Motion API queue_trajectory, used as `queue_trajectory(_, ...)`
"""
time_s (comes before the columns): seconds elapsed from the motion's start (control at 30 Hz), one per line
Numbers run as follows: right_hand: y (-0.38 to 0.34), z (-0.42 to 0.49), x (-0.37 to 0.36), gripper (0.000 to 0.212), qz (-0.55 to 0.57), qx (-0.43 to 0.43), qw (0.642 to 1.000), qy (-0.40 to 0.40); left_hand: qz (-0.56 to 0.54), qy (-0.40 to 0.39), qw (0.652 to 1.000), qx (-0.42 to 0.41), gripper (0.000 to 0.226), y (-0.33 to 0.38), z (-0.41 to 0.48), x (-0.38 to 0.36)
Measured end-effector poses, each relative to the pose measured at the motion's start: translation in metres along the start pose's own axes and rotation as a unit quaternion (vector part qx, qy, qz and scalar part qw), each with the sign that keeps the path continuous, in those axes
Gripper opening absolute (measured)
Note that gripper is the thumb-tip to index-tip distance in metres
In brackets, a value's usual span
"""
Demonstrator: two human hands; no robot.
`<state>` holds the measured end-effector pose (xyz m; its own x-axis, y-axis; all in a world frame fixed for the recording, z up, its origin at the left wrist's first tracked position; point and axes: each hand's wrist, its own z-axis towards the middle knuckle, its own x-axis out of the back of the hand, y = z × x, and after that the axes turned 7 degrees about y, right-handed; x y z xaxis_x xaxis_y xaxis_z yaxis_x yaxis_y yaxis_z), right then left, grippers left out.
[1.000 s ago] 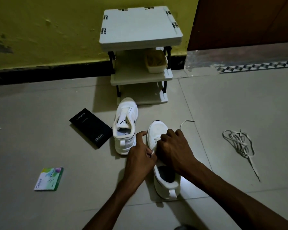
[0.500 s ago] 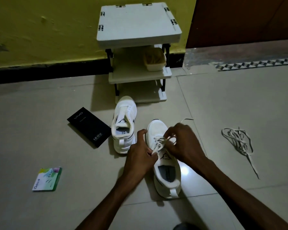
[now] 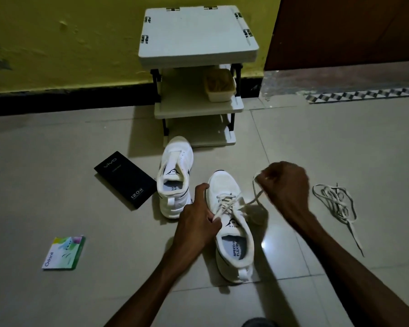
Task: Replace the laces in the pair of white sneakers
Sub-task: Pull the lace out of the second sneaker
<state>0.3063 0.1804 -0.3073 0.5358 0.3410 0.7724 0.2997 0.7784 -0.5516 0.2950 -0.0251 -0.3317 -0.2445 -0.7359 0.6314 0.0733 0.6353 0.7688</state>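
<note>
Bare floor lay open right of the near sneaker, crossed only by the lace running to the right hand, up to the loose lace heap. Left, the second sneaker and a black box crowded close. The shelf rack closed the far side.

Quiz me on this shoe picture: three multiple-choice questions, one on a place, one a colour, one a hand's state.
1. The loose lace bundle lies: A. on the floor right of the laced sneaker; B. left of it; C. on top of it.
2. The box beside the unlaced sneaker is: A. black; B. red; C. white.
3. The right hand is: A. flat on the floor; B. pinching the laced sneaker's lace; C. hanging empty.
Answers: 1 A, it sits alone on the tiles to that side. 2 A, dark casing with pale lettering. 3 B, the lace runs from the eyelets up to it.
</note>
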Motion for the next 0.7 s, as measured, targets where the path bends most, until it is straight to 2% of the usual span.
queue_trajectory(0.07,0.011,0.004,0.007,0.008,0.005,-0.072,0.997,-0.001,0.000,0.004,1.000,-0.001,0.082,0.000,0.000,-0.001)
queue_trajectory(0.1,0.011,0.001,0.006,0.007,-0.016,-0.062,0.997,-0.039,0.003,0.006,1.000,-0.001,0.082,0.000,0.000,-0.002)
queue_trajectory(0.2,-0.006,-0.020,-0.003,0.015,-0.018,0.041,0.980,-0.192,0.007,0.001,1.000,0.002,0.082,0.000,0.001,-0.002)
queue_trajectory(0.27,-0.022,-0.035,-0.013,0.016,-0.050,0.114,0.958,-0.259,0.002,-0.002,1.000,0.003,0.082,-0.001,0.002,-0.002)
queue_trajectory(0.37,-0.039,-0.048,-0.026,0.018,-0.176,0.253,0.926,-0.218,-0.012,-0.001,1.000,-0.005,0.080,0.002,0.001,0.000)
queue_trajectory(0.43,-0.045,-0.049,-0.027,0.033,-0.185,0.271,0.920,-0.215,-0.016,-0.001,1.000,-0.003,0.079,0.003,0.001,0.002)
queue_trajectory(0.5,-0.045,-0.047,-0.028,0.031,-0.169,0.293,0.920,-0.196,-0.012,-0.002,1.000,0.000,0.077,0.003,0.001,0.002)
queue_trajectory(0.53,-0.044,-0.043,-0.025,0.024,-0.165,0.286,0.923,-0.200,-0.007,-0.003,1.000,0.000,0.077,0.003,0.001,0.001)
queue_trajectory(0.6,-0.033,-0.028,-0.015,0.007,-0.146,0.223,0.951,-0.159,0.009,-0.007,1.000,-0.004,0.078,0.000,0.001,-0.001)
queue_trajectory(0.7,-0.010,-0.004,0.008,0.004,-0.018,0.098,0.995,0.024,0.022,-0.008,1.000,-0.005,0.079,-0.001,0.001,-0.002)
